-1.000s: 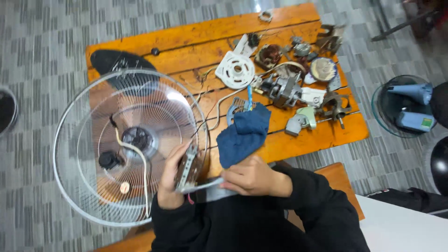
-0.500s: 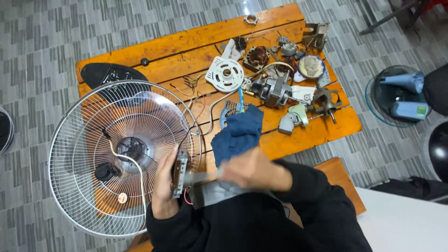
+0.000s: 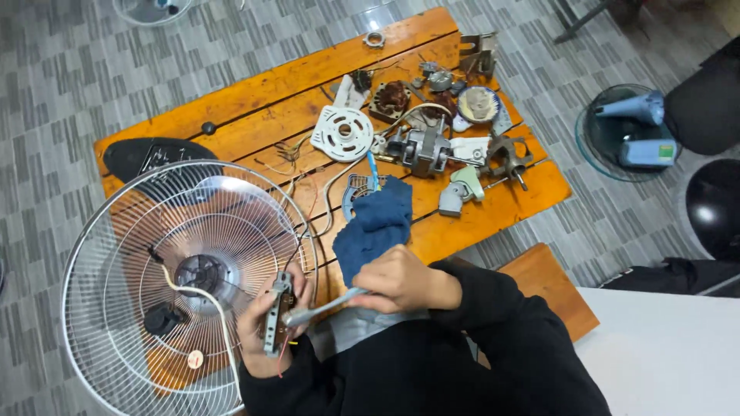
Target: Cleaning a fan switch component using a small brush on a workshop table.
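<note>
My left hand point(image 3: 262, 331) grips a small metal switch block point(image 3: 274, 323) with thin red wires hanging from it, held beside a round wire fan guard point(image 3: 100, 231). My right hand point(image 3: 397, 281) holds a long grey tool point(image 3: 324, 306) whose tip touches the switch block. A blue cloth point(image 3: 374, 223) lies on the orange wooden table point(image 3: 254, 96) just above my right hand. A white cord point(image 3: 204, 296) curls across the guard over a dark hub point(image 3: 199, 273).
Fan parts cover the table's right half: a white round plate point(image 3: 343, 132), a grey motor point(image 3: 422, 150), several metal brackets. A black base point(image 3: 150, 154) lies at the left. A glass bowl holding blue parts point(image 3: 628, 131) stands on the grey floor. A wooden bench point(image 3: 543, 289) sits near me.
The view has shifted, so the table and guard sit further left and lower. My left hand dropped lower with the switch block; my right hand brought the grey tool's tip against it.
</note>
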